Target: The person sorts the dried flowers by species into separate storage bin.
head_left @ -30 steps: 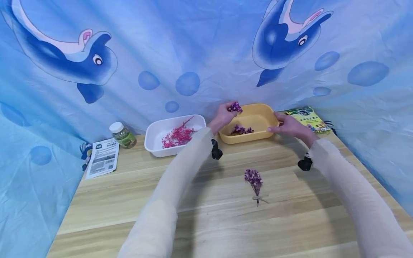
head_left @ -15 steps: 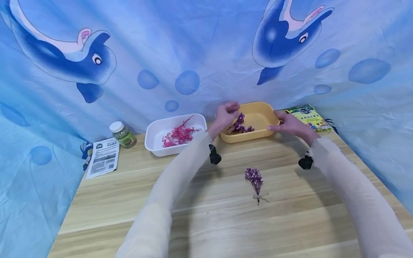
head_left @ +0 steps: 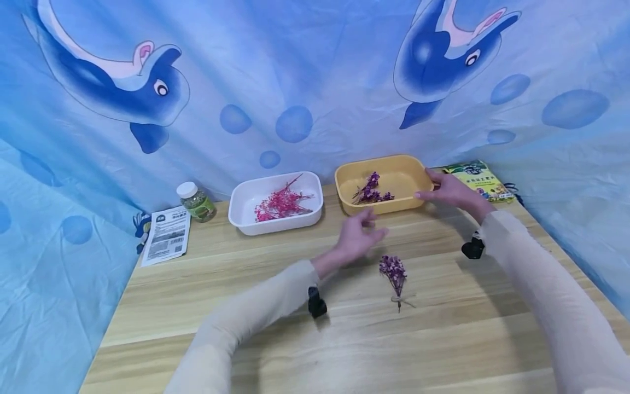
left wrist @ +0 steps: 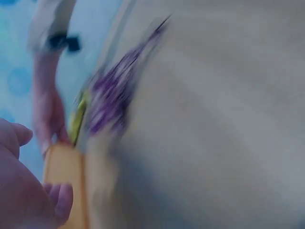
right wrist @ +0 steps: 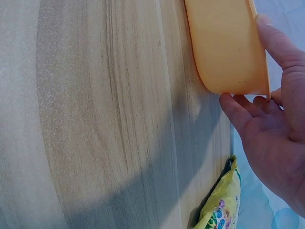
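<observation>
My right hand (head_left: 455, 191) grips the right end of a yellow plastic tray (head_left: 407, 203), thumb on the rim and fingers against the end wall in the right wrist view. Sprigs of purple dried flowers (head_left: 373, 191) lie at the left inside the tray. My left hand (head_left: 355, 238) hovers before the tray with loose fingers and holds nothing. To its right, a small bunch of purple dried flowers (head_left: 392, 269) tied with twine lies on the wooden table. The left wrist view shows this bunch (left wrist: 119, 90) blurred.
A white tray (head_left: 236, 216) of pink dried flowers (head_left: 281, 203) stands left of the yellow one. Further left are a white-capped jar (head_left: 199, 205) and a printed packet (head_left: 167, 234). A yellow packet (head_left: 476, 180) lies at the back right, before a blue dolphin curtain (head_left: 344, 82).
My left hand has let go of a purple flower bunch in the yellow tray and come back toward the near side, over the table. My right hand has stayed on the tray.
</observation>
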Motion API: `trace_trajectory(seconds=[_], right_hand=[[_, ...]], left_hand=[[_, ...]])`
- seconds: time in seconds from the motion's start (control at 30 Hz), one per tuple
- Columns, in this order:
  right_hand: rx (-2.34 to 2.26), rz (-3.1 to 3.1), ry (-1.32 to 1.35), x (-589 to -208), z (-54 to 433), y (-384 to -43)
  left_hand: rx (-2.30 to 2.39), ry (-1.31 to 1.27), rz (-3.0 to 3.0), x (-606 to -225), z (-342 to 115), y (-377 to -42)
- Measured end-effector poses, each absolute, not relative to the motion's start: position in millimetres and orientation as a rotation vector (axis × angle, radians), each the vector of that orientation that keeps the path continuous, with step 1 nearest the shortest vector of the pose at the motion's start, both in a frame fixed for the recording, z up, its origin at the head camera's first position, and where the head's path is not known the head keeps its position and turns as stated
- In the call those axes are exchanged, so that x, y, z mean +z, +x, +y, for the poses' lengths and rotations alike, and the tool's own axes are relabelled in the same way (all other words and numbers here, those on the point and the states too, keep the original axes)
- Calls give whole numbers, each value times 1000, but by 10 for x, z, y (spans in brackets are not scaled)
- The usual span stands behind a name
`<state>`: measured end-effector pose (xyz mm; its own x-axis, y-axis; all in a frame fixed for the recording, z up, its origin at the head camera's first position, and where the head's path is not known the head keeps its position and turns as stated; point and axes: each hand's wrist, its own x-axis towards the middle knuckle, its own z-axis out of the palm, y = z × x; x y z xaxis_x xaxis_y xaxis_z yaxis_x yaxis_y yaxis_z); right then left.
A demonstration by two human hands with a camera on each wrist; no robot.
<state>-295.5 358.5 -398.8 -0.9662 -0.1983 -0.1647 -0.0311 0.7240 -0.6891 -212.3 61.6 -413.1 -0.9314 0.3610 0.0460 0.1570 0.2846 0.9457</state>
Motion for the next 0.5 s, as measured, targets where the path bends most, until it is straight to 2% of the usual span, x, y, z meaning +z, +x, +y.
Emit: trace_trajectory(seconds=[0.27, 0.5], right_hand=[[-1079, 2695, -184, -3985, 3597, -2948], [-1065, 2693, -179, -3977, 3575, -2940]], left_hand=[[1471, 523, 2569, -4377, 720, -1430], [1426, 537, 2685, -4514, 796, -1147]])
